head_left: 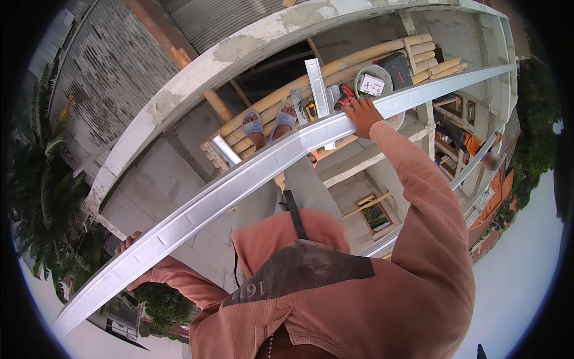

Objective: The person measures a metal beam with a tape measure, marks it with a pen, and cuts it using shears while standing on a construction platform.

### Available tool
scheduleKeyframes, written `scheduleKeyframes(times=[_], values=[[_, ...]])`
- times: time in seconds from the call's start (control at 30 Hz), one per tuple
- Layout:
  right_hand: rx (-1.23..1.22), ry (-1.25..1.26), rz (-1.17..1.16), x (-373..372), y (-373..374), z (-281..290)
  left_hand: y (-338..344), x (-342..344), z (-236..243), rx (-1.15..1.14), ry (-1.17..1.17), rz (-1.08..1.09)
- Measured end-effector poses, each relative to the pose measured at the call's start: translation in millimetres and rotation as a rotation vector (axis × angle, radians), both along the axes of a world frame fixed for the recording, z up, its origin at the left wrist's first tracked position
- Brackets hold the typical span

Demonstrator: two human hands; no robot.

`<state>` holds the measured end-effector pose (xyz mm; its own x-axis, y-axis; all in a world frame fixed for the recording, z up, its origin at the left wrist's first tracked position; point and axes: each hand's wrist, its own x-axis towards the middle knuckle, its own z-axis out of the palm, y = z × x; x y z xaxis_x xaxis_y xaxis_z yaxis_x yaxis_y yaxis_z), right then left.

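A long silver metal channel (209, 202) crosses in front of me, from the lower left up to the far right. Its left part passes over my left hand (127, 242), whose fingertips curl round the far edge; the rest of that hand is mostly hidden. My right hand (361, 117) grips the channel right of its middle, fingers over the far edge. Just beyond the right hand lies a red-and-black power tool (344, 96). A short metal channel piece (317, 87) lies beside it, partly under the long channel. Yellow-handled hand tool (311, 110) sits near my sandalled feet.
I stand on bamboo poles (353, 62) high above a walled space. A bucket (363, 74) holding a white box and a black case (396, 70) rest there. A concrete beam (179, 90) curves beyond. At right, another person (472, 145) in orange is lower down.
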<state>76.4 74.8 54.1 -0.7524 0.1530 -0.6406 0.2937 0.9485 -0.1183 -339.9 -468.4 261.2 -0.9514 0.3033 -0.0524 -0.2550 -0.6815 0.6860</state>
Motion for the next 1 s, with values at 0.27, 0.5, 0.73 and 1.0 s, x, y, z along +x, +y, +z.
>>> scheduleKeyframes(times=[0.27,0.5,0.73,1.0], values=[[-0.055,0.013,-0.021,-66.2,-47.8,-1.2,126.6,10.2,167.7,-0.528,0.380,0.113],[-0.135,0.170,0.001,-97.2,-120.1,13.8,244.8,19.3,224.9,-0.509,0.698,-0.035],[-0.237,0.233,0.034,-139.1,-197.0,36.5,349.0,70.6,234.4,-0.709,0.723,-0.231],[-0.346,0.181,-0.007,-151.5,-248.4,54.0,432.6,117.6,148.5,-0.967,1.172,-0.578]])
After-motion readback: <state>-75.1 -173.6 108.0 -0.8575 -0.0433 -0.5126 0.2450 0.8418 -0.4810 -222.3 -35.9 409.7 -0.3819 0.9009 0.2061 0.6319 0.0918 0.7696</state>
